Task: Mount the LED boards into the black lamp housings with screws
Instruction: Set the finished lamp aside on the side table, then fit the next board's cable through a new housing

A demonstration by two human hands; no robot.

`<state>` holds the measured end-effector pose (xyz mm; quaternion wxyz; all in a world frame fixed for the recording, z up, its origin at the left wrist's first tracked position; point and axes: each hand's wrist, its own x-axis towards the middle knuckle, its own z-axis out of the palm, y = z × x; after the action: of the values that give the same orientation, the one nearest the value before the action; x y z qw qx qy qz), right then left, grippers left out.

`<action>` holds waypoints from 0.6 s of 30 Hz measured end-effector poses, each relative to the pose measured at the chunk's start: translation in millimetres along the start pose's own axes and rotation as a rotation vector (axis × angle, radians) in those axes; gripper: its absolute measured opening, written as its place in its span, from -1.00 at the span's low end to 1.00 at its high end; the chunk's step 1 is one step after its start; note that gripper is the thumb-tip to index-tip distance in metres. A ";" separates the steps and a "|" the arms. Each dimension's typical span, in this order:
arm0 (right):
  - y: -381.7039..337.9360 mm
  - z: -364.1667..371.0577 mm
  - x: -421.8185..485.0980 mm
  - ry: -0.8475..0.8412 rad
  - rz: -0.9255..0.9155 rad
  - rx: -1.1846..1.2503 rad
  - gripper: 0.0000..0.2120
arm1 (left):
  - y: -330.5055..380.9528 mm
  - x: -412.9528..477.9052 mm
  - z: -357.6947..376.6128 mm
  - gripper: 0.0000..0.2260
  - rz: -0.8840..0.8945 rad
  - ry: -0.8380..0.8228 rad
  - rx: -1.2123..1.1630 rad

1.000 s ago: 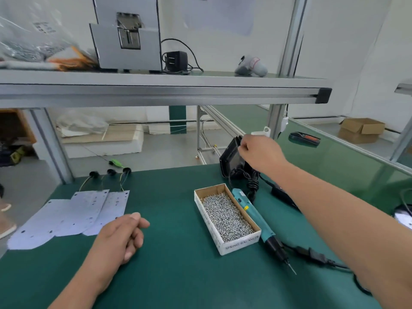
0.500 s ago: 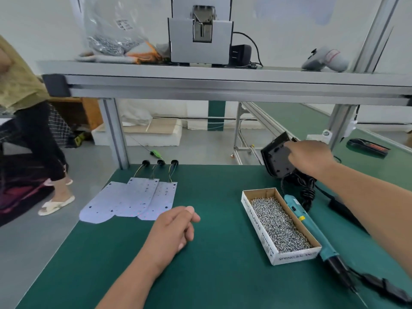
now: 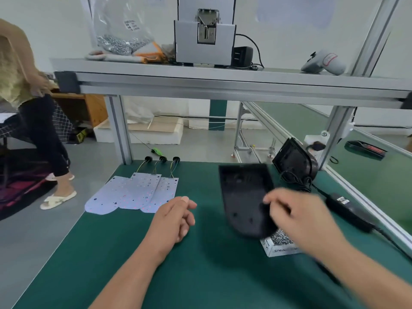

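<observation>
Gripping a flat black plastic lamp housing [image 3: 243,197] by its near right edge, the right hand [image 3: 305,219] holds it tilted above the green bench mat [image 3: 200,275]; both are blurred. The housing covers most of a white cardboard box of silver screws [image 3: 276,248], whose side reads "SPRING", the rest unreadable. The left hand [image 3: 174,217] rests on the mat, fingers loosely curled, holding nothing. Three overlapping white LED boards [image 3: 136,192] lie just beyond it, left of the housing.
</observation>
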<state>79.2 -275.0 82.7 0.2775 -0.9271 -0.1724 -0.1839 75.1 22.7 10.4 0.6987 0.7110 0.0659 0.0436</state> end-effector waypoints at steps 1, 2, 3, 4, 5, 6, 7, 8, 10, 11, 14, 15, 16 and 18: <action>-9.6 6.9 -20.2 -0.088 -0.001 0.010 -0.84 | 0.7 -1.1 1.2 -0.71 0.010 0.007 -0.017; -17.0 13.7 -36.7 -0.172 -0.012 0.001 -0.85 | 2.0 -2.7 2.8 -0.71 0.025 0.009 -0.032; -22.3 20.5 -49.4 -0.238 -0.031 -0.026 -0.82 | 3.6 -4.8 3.9 -0.69 0.044 0.007 -0.034; -25.4 25.8 -58.6 -0.280 -0.060 -0.060 -0.76 | 4.7 -7.1 4.6 -0.66 0.061 -0.002 -0.022; -26.7 29.7 -64.5 -0.306 -0.092 -0.087 -0.70 | 5.2 -9.0 5.0 -0.64 0.080 -0.016 0.001; -27.2 32.2 -67.8 -0.327 -0.114 -0.102 -0.67 | 5.1 -10.7 4.8 -0.64 0.098 -0.033 0.030; -28.2 33.4 -69.4 -0.346 -0.129 -0.108 -0.68 | 4.9 -11.8 4.8 -0.65 0.110 -0.050 0.062; -29.1 34.0 -69.8 -0.371 -0.137 -0.110 -0.70 | 4.6 -12.3 5.0 -0.66 0.111 -0.062 0.092; -28.6 34.5 -70.5 -0.422 -0.134 -0.105 -0.71 | 4.1 -12.9 6.5 -0.70 0.097 -0.077 0.126; -28.9 32.7 -70.7 -0.439 -0.128 -0.093 -0.67 | 3.3 -12.7 7.5 -0.74 0.102 -0.084 0.154; -31.4 20.6 -62.9 -0.458 -0.072 -0.036 -0.54 | -0.3 -10.1 9.4 -0.81 0.138 -0.074 0.284; -31.5 17.4 -54.6 -0.423 -0.050 -0.014 -0.55 | -0.6 -9.3 9.5 -0.83 0.141 -0.068 0.297; -30.7 17.3 -41.7 -0.362 -0.045 0.008 -0.58 | -1.3 -8.7 9.3 -0.84 0.141 -0.064 0.301; -33.7 24.8 -3.0 -0.213 -0.053 0.073 -0.64 | -1.9 -7.4 9.4 -0.87 0.135 -0.048 0.297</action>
<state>68.5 -234.8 77.3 0.2860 -0.9258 -0.2321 -0.0851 69.3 12.3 8.5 0.5827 0.8102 0.0069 0.0631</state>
